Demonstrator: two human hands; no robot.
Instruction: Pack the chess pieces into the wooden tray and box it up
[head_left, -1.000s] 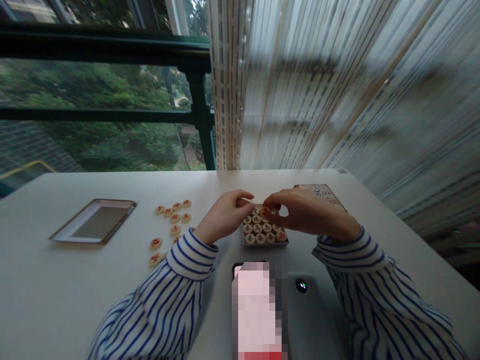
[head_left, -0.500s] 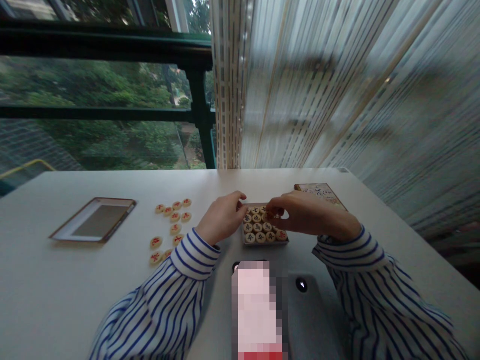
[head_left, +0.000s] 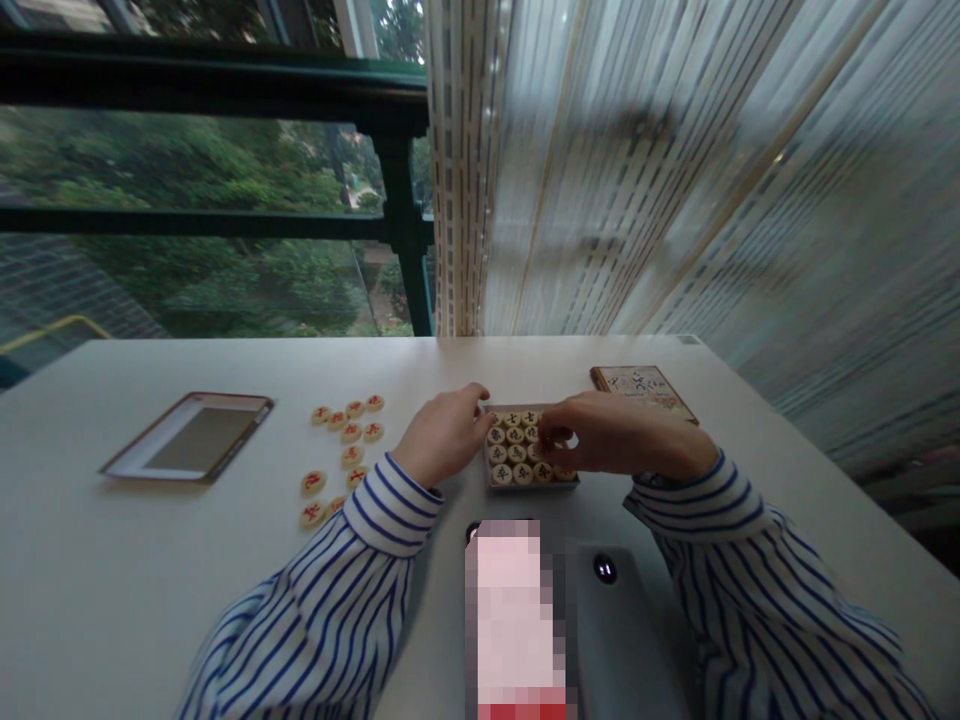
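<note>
Many pieces point(head_left: 517, 454) in the box point(head_left: 534, 487) occupy us; our left hand point(head_left: 441, 432), half open, seems empty; our right hand point(head_left: 611, 432) curls over them, hold unclear; tight rows need care.

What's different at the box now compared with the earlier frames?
The right hand has shifted over the right side of the box; the red-marked piece seen in its fingers is out of view, so release can't be confirmed. The left hand has drawn back slightly left. The box and visible loose pieces stayed put.

The head view looks forward and down over both hands
</note>
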